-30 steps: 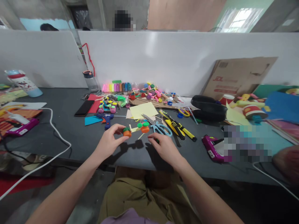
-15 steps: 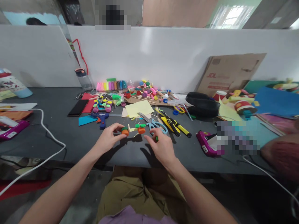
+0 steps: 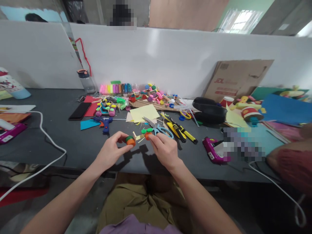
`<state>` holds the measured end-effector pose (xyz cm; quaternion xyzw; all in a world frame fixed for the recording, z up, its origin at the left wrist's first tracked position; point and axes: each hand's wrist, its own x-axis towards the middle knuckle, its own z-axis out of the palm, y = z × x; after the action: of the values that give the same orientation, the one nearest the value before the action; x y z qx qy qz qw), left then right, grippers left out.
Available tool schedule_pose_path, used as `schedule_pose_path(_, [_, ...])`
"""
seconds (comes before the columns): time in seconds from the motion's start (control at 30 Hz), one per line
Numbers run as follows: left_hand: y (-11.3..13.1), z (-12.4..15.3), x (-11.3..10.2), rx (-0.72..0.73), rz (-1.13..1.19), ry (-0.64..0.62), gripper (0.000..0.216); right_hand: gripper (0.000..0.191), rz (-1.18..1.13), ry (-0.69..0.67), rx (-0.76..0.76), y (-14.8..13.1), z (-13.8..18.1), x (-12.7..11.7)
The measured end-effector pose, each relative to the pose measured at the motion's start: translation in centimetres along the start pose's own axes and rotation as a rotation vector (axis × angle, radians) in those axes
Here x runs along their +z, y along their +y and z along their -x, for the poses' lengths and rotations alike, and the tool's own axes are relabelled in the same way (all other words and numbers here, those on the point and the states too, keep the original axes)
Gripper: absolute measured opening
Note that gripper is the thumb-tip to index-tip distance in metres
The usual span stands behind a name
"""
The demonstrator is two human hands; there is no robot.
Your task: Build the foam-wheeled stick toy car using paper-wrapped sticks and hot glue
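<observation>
A small craft model of orange and green clay [image 3: 131,141] joined by pale sticks is held above the desk in front of me. My left hand [image 3: 110,151] pinches its left orange-and-green end between thumb and fingers. At its other end, my right hand [image 3: 164,150] has its closed fingertips pressed to the orange clay piece [image 3: 147,134] under two green ovals. Whether those fingers also hold something small is hidden. Just beyond my right hand lie scissors with light blue handles [image 3: 163,130]. Two yellow-and-black cutters [image 3: 179,130] rest to their right.
A blue glue gun [image 3: 105,123] and a black phone [image 3: 80,111] lie left. Yellow paper [image 3: 144,113] sits ahead, before a heap of small clay pieces [image 3: 153,94]. At right are a black case [image 3: 210,112], a purple device [image 3: 214,152] and another person's sleeve [image 3: 296,165].
My right hand has moved left and closed in on the model's right orange end. The green bit seen in its fingers before is no longer visible. My left hand keeps its pinch.
</observation>
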<state>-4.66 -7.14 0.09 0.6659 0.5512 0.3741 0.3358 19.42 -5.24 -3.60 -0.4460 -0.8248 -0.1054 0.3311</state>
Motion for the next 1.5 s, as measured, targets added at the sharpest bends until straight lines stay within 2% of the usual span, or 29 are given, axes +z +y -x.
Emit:
schedule_pose_path(0.17, [-0.1,0.2,-0.2,-0.017,-0.001,-0.019,0.024,0.02,-0.017,-0.058,-0.031,0.3,0.0,-0.5])
schedule_pose_path(0.33, [-0.1,0.2,-0.4,-0.012,-0.005,-0.016,0.023,0.022,-0.041,-0.03,0.019,0.8,0.0,-1.0])
schedule_pose_path(0.63, [-0.3,0.2,-0.9,-0.019,-0.022,0.013,0.025,0.025,0.003,0.116,0.144,3.8,0.5,-2.2])
schedule_pose_path(0.8, [-1.2,0.2,-1.5,-0.019,-0.007,0.054,0.028,0.02,0.088,0.218,0.239,5.7,1.1,-4.2])
schedule_pose_path(1.03, [-2.0,-0.3,-2.4,-0.035,0.012,0.141,0.034,0.024,0.15,0.305,0.406,8.2,1.6,-6.8])
schedule_pose_path(1.13, [-1.9,-0.6,-2.3,-0.025,0.013,0.167,0.035,0.034,0.083,0.212,0.437,7.8,0.7,-6.4])
schedule_pose_path(1.27, [-1.5,-1.1,-1.9,0.006,0.01,0.173,0.034,0.024,-0.087,-0.009,0.438,5.7,-1.0,-4.6])
schedule_pose_path(1.4, [-1.1,-1.6,-1.6,0.033,0.008,0.165,0.034,0.028,-0.288,-0.24,0.431,3.5,-2.6,-3.0])
schedule_pose_path(1.5, [-1.0,-2.2,-1.7,0.048,-0.001,0.165,0.034,0.029,-0.443,-0.376,0.435,2.8,-3.3,-2.2])
